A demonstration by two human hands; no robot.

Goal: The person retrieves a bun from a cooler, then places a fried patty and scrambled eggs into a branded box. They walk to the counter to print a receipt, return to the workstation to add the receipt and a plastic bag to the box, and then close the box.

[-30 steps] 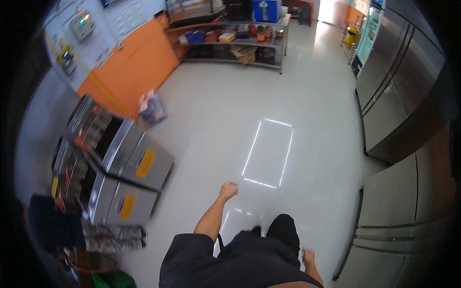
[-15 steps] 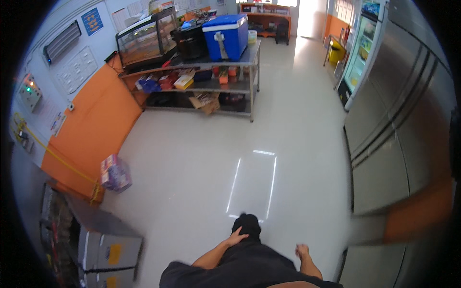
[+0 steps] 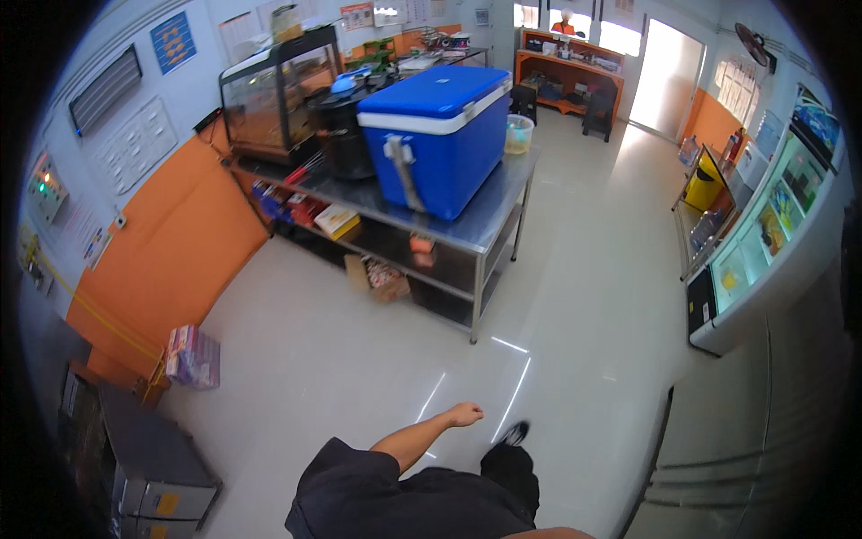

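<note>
My left hand [image 3: 466, 414] swings out in front of my body above the pale floor. Its fingers are curled closed, and nothing shows in them. My right hand is out of the picture; only a sliver of skin shows at the lower edge. One dark shoe [image 3: 515, 434] is stepping forward, just right of the left hand. Ahead stands a steel table [image 3: 467, 232] bearing a blue cooler box [image 3: 440, 148] with a white rim. Both hands are well apart from the table.
Behind the cooler are a black pot [image 3: 343, 135] and a glass display case [image 3: 269, 99]. A lit drinks fridge [image 3: 763, 234] and steel cabinet doors [image 3: 718, 431] line the right side. At left, a purple package [image 3: 193, 357] rests near the orange wall, beyond a grey metal unit [image 3: 162, 440].
The table and cooler appear nearer and larger as I walk forward. My left hand has swung forward off my thigh. My right hand has left the picture.
</note>
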